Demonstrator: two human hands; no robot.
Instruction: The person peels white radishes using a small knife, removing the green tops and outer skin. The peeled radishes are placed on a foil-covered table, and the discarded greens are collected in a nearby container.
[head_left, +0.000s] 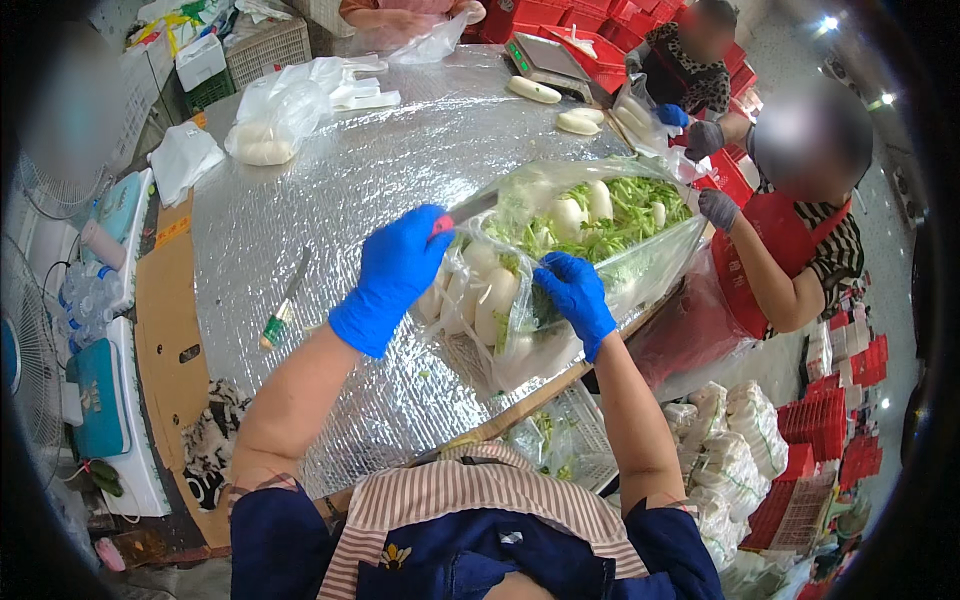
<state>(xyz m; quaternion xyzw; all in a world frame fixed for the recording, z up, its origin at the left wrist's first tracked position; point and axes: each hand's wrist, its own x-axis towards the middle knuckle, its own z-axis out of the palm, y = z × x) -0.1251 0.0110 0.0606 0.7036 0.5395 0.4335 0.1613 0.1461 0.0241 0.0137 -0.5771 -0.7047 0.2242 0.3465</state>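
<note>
A large clear plastic bag (517, 180) lies across the right of the table, full of white radishes (495, 300) and leafy green tops (622, 196). My left hand (401, 259), in a blue glove, is closed around the pink-red handle of a knife (474, 207). Its blade points right, over the bag's upper left edge. My right hand (576, 292), also blue-gloved, pinches the plastic at the bag's near side. Beyond it, a co-worker's grey-gloved hand (718, 208) holds the bag's far right end.
Foil sheeting covers the table (300, 210). A second knife (285, 307) with a green handle lies at left. Bagged radishes (261, 146), loose radishes (534, 89) and a scale (549, 64) stand farther back. Co-workers stand at right and behind. A crate (592, 435) sits below the near edge.
</note>
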